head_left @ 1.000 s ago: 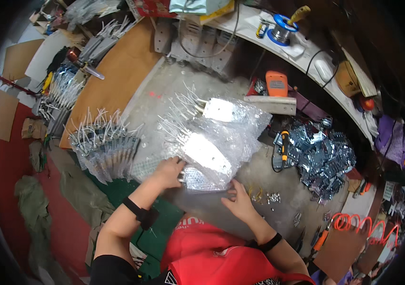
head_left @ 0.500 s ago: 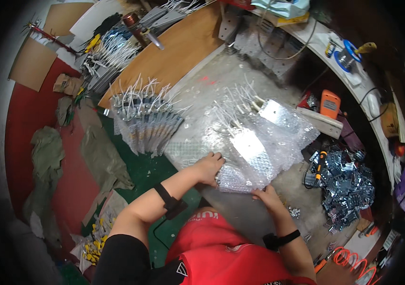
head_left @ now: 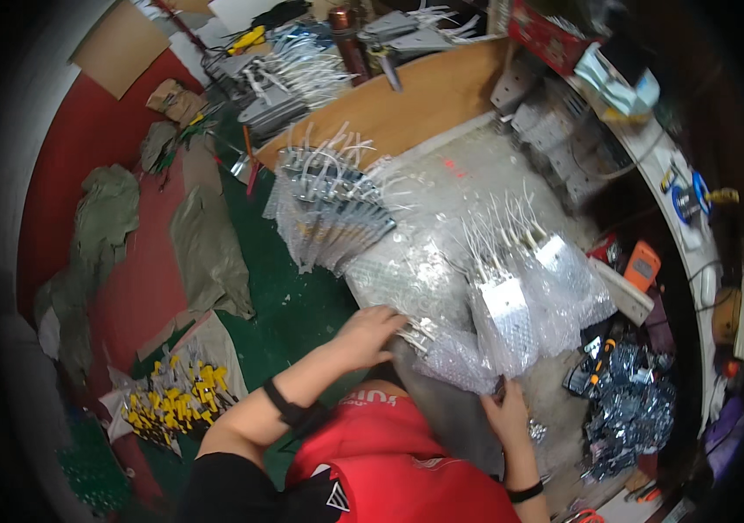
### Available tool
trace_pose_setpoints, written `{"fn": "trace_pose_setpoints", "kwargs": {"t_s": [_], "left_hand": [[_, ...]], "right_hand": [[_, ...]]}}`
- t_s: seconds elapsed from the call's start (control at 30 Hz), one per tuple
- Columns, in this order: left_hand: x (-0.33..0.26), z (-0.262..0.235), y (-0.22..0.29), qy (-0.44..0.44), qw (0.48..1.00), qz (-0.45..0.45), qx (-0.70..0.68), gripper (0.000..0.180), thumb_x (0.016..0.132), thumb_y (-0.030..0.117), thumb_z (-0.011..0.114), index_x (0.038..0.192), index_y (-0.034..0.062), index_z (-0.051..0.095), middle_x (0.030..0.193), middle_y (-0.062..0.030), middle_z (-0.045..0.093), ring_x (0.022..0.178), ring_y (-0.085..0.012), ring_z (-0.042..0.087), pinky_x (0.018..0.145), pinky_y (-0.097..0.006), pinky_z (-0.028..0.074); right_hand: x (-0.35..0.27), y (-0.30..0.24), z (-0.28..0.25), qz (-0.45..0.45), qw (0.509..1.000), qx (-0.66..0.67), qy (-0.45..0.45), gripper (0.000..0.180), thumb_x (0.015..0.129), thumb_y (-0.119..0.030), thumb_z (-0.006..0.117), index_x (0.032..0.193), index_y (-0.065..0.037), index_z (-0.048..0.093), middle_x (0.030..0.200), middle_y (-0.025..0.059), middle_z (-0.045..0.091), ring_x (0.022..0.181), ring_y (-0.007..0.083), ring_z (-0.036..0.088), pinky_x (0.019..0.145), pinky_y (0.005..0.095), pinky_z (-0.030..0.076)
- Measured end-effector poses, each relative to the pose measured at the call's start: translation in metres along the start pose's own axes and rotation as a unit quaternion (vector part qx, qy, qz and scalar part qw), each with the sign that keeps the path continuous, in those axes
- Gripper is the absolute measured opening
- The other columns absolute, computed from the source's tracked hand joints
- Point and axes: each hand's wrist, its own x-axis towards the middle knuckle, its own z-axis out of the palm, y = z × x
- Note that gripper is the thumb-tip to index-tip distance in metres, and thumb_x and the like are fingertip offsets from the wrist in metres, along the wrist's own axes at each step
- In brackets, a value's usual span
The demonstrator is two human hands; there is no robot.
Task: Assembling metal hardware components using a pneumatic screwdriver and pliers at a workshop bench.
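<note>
A bubble-wrap bag (head_left: 455,357) lies sideways at the near edge of the metal worktop, with white wire ends sticking out of its left end. Beside those wires is my left hand (head_left: 365,338), its fingers stretched out and the thumb apart. My right hand (head_left: 509,417) pinches the bag's near right corner. Just beyond lies a flat silver metal plate (head_left: 504,301) with white wires, partly in bubble wrap. Another wired plate (head_left: 555,253) in bubble wrap overlaps it on the right.
A fanned stack of wrapped wired plates (head_left: 328,218) lies at the worktop's far left. To the right are a pile of shiny metal parts (head_left: 629,410), an orange meter (head_left: 642,266) and a solder spool (head_left: 693,199). Yellow-tipped parts (head_left: 176,397) lie at lower left.
The view has swung, shifting the scene rightward. My left hand has come away from the wrap's left side, and the white wire ends now show there. My right hand stays at the near corner.
</note>
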Motion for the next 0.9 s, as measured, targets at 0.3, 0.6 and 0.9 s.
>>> {"fn": "trace_pose_setpoints", "kwargs": {"t_s": [0.3,0.6,0.9], "left_hand": [[-0.085,-0.070,-0.216,0.244,0.737,-0.331,-0.537,0.060,0.088,0.037,0.065,0.137,0.0095,0.045,0.134,-0.0080,0.050,0.121,-0.0220,0.049,0.092,-0.039,0.047],[0.006,-0.096,-0.311,-0.024,0.791,-0.126,-0.598,0.079,0.081,0.041,0.073,0.140,0.0025,0.038,0.129,-0.0071,0.053,0.119,-0.0185,0.049,0.103,-0.034,0.037],[0.037,-0.105,-0.342,-0.197,0.794,-0.065,-0.572,0.100,0.072,0.054,0.077,0.142,0.0000,0.031,0.137,-0.0110,0.045,0.127,-0.0221,0.041,0.105,-0.035,0.034]], "right_hand": [[-0.007,-0.151,-0.031,-0.186,0.978,0.047,-0.086,0.069,0.075,-0.015,0.074,0.135,-0.003,0.045,0.128,0.0161,0.054,0.114,0.0290,0.057,0.091,0.0380,0.046],[0.097,-0.307,0.145,-0.023,0.962,0.236,-0.137,0.115,0.071,-0.038,0.082,0.146,0.009,0.009,0.138,0.0316,0.040,0.128,0.0356,0.045,0.105,0.0361,0.037],[0.137,-0.340,0.210,0.034,0.933,0.355,0.049,0.102,0.068,-0.026,0.084,0.142,0.004,0.020,0.132,0.0229,0.047,0.124,0.0307,0.045,0.105,0.0359,0.035]]}}
